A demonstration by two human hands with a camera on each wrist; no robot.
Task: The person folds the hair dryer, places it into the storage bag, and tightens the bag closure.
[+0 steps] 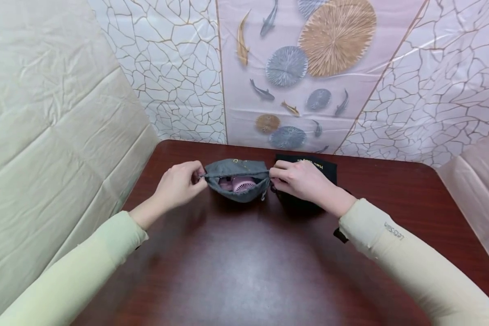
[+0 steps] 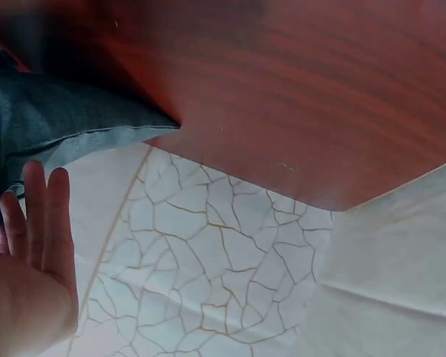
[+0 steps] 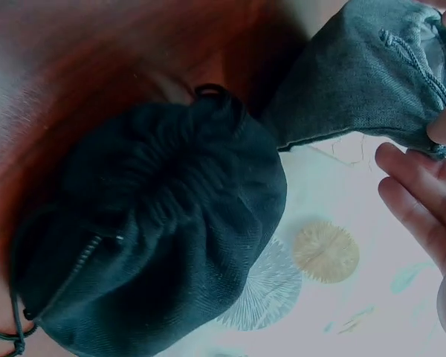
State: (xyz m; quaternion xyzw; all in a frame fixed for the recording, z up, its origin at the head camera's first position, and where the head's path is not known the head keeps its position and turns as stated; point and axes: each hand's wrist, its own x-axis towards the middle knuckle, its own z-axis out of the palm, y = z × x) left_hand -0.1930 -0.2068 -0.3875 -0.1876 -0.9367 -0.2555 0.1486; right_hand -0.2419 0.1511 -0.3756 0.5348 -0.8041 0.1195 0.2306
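A grey drawstring bag (image 1: 236, 168) stands near the back of the table, its mouth spread wide. Inside it shows a pink device (image 1: 243, 184) with a round slotted grille, like the back of a hair dryer. My left hand (image 1: 179, 183) pinches the left corner of the mouth. At the right corner, my right hand (image 1: 299, 180) pinches the rim close to the drawstring. The right wrist view shows the grey bag (image 3: 357, 82) from its side, with the cord along the rim. In the left wrist view, the left hand (image 2: 41, 260) partly hides its grip.
Just right of the grey bag sits a black drawstring bag (image 3: 171, 223) with a gathered mouth, partly behind my right hand in the head view. Dark red wood forms the table (image 1: 228, 271). Patterned cloth (image 1: 179, 68) hangs along the table's back edge.
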